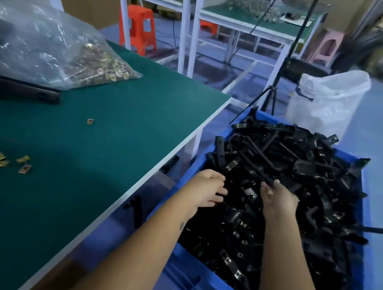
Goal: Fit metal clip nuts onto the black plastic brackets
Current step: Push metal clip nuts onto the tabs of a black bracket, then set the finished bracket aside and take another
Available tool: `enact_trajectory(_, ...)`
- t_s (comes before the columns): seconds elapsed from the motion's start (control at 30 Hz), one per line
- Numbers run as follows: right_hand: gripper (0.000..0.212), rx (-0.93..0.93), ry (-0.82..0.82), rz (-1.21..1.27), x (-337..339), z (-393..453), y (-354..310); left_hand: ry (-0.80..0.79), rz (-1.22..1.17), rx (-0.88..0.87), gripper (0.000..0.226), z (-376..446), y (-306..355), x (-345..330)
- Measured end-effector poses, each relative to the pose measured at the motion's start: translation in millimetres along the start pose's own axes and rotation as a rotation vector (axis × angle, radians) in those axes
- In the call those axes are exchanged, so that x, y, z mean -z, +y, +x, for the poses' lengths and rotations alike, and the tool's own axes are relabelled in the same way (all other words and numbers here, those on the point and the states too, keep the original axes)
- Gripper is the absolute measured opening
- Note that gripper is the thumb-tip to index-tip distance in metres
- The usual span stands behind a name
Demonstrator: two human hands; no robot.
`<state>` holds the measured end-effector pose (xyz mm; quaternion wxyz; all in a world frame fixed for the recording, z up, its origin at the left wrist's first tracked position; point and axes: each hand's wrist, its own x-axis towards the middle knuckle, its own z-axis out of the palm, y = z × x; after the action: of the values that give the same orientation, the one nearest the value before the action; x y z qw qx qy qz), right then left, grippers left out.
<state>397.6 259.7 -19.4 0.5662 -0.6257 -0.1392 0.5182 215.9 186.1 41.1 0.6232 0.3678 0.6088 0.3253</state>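
Observation:
A blue crate (362, 216) to the right of the table is heaped with black plastic brackets (303, 174), many with metal clip nuts fitted. My left hand (206, 188) reaches over the crate's left rim, its straight fingers lying on the pile. My right hand (276, 198) is over the middle of the heap and pinches a long black bracket (259, 169) at its near end. Loose clip nuts (0, 161) lie on the green table (101, 157) at the left. A clear bag of clip nuts (98, 64) sits at the table's back.
A black bracket (22, 92) lies on the table under the bag. One stray nut (90, 121) sits mid-table. Behind the crate stand a white-lined bin (328, 99), a tripod (271, 97), an orange stool (137, 28) and more green benches (258, 19).

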Motion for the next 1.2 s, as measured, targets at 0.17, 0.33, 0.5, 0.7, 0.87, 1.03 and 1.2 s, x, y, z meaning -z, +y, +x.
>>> enact_trajectory(0.17, 0.055, -0.072, 0.396, 0.152, -42, -24, 14, 0.045, -0.104, -0.240, 0.022, -16, 20, 13)
enact_trajectory(0.33, 0.038, 0.392, 0.145, 0.162, -125, -106, -2, 0.161, -0.459, -0.632, 0.031, -49, 57, 56)
enact_trajectory(0.5, 0.041, 0.791, -0.314, 0.115, -216, -222, 13, 0.536, -0.493, -0.806, 0.034, -86, 56, 139)
enact_trajectory(0.7, 0.031, 0.832, -0.954, -0.240, -291, -329, 100, 1.127, -0.426, -0.791, 0.027, -136, -5, 241)
enact_trajectory(0.87, 0.033, 1.046, -0.899, -0.606, -337, -330, 130, 1.349, -0.202, -0.642, 0.033, -184, -64, 302)
enact_trajectory(1.03, 0.051, 1.047, -0.798, -1.040, -364, -283, 129, 1.428, -0.303, -0.517, 0.034, -200, -99, 327)
enact_trajectory(1.2, 0.035, 1.127, -0.775, -1.184, -364, -278, 133, 1.445, -0.247, -0.412, 0.030, -189, -94, 333)
